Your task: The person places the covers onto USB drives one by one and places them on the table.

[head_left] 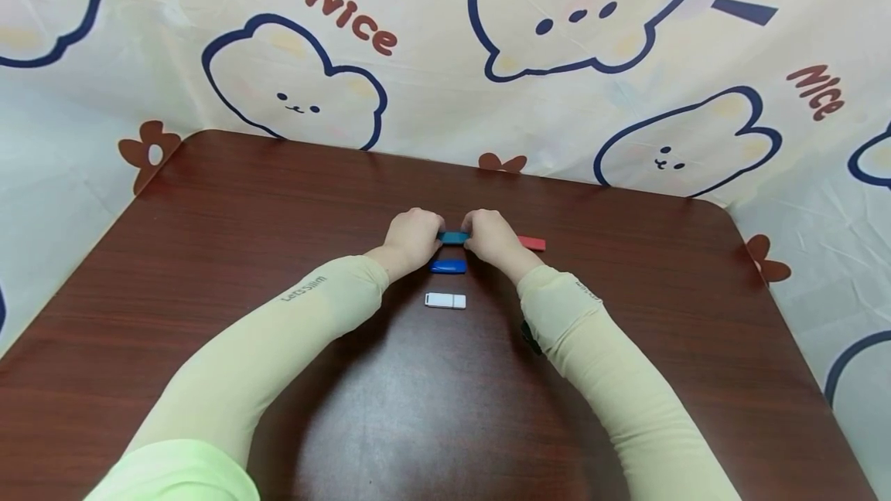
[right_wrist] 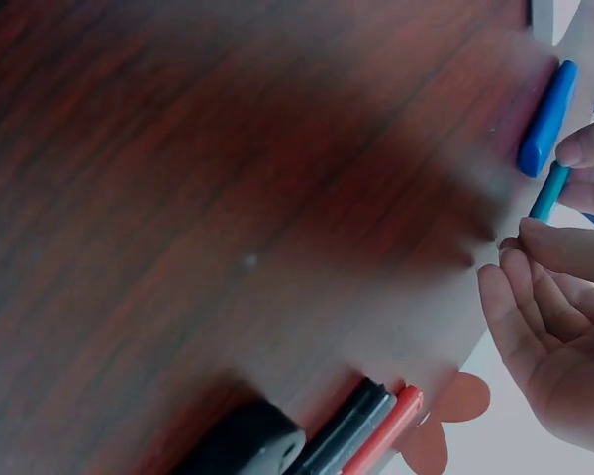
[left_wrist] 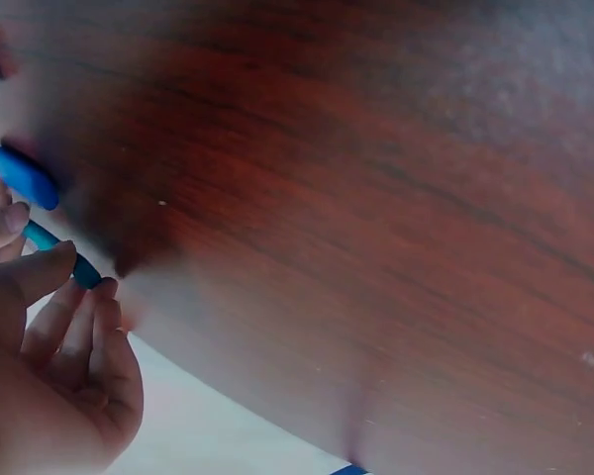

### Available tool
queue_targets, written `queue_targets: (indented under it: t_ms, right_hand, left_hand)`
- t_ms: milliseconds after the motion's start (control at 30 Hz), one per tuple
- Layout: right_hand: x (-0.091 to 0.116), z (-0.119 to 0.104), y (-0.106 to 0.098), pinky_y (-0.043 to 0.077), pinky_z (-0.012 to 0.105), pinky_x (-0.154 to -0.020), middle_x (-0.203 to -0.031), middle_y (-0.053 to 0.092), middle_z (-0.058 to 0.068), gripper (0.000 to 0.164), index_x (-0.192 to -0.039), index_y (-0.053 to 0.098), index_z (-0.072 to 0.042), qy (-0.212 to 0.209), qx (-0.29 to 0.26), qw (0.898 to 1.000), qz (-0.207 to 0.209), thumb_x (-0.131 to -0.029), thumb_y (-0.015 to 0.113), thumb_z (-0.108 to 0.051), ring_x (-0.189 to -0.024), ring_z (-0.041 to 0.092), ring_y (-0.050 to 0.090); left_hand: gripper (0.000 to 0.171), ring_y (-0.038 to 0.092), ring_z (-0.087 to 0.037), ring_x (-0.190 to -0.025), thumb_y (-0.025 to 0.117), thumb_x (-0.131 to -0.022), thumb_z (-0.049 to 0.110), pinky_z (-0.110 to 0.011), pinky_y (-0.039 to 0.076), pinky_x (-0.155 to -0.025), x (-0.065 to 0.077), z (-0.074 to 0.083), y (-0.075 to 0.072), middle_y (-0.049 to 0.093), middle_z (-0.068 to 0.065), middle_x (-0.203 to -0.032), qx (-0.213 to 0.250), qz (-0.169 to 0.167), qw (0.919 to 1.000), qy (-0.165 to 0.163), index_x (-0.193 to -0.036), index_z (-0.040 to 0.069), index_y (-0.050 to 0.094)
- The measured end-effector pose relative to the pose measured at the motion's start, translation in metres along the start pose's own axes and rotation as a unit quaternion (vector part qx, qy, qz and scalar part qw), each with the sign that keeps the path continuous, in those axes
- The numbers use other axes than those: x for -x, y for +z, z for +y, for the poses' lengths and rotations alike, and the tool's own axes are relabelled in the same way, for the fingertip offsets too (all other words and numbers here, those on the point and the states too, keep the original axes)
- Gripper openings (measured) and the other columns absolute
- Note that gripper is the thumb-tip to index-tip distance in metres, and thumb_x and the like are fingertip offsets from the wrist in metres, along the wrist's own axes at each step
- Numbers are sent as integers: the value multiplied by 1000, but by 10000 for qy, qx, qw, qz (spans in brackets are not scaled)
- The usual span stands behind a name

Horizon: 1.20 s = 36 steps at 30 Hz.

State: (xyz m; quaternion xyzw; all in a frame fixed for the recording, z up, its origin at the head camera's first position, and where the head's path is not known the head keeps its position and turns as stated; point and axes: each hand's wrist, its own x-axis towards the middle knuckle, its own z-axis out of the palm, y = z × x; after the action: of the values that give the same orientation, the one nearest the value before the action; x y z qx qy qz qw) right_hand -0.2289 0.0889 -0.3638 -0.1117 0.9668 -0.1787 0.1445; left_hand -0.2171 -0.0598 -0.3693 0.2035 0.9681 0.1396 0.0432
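Note:
Both hands pinch a slim teal stick (head_left: pixel 454 238) at its two ends, near the far side of the table. My left hand (head_left: pixel 413 236) has thumb and fingertips on its left end; my right hand (head_left: pixel 492 238) grips the right end, which is mostly covered by the fingers. Just nearer than the teal stick lies a blue USB-stick-shaped piece (head_left: pixel 448 266), touched by neither hand. Closer still is a white USB stick (head_left: pixel 445 301), lying flat. In the right wrist view the teal stick (right_wrist: pixel 549 192) spans the gap between the fingertips.
A red stick (head_left: pixel 532 243) lies right of the right hand. Beside it in the right wrist view are a slim black stick (right_wrist: pixel 348 427) and a bulkier black object (right_wrist: pixel 243 442). The brown table (head_left: pixel 278 199) meets a printed cloth (head_left: pixel 431 99) at its far edge.

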Motion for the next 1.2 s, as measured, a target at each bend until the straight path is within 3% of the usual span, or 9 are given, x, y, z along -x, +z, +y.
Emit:
queue_targets:
  t_ms: [500, 1000, 1200]
  right_hand:
    - [0, -2, 1, 51, 36, -83, -97, 69, 12, 12, -97, 69, -2, 37, 47, 10000, 12, -87, 62, -7, -84, 22, 59]
    - [10, 1, -1, 49, 37, -89, -110, 66, 12, 24, -110, 64, -3, 167, 85, 9998, 90, -90, 59, -16, -98, 24, 60]
    - [24, 0, -4, 47, 39, -93, -117, 62, 13, 34, -118, 59, -4, 32, 55, 9990, 431, -91, 59, -26, -107, 26, 56]
  left_hand:
    - [13, 58, -24, -92, 62, -88, 14, -37, 51, -79, 0, 0, 6, 70, -7, -97, -368, -11, 9993, 66, -95, 9, 72]
    - [22, 56, -24, -93, 62, -89, 21, -36, 51, -79, 6, -1, 10, 66, -8, -101, -339, 153, 9993, 4, -106, 8, 66]
    - [30, 52, -27, -102, 57, -92, 28, -40, 45, -87, 13, -5, 9, 62, -10, -111, -94, 247, 9994, -203, -113, 8, 62]
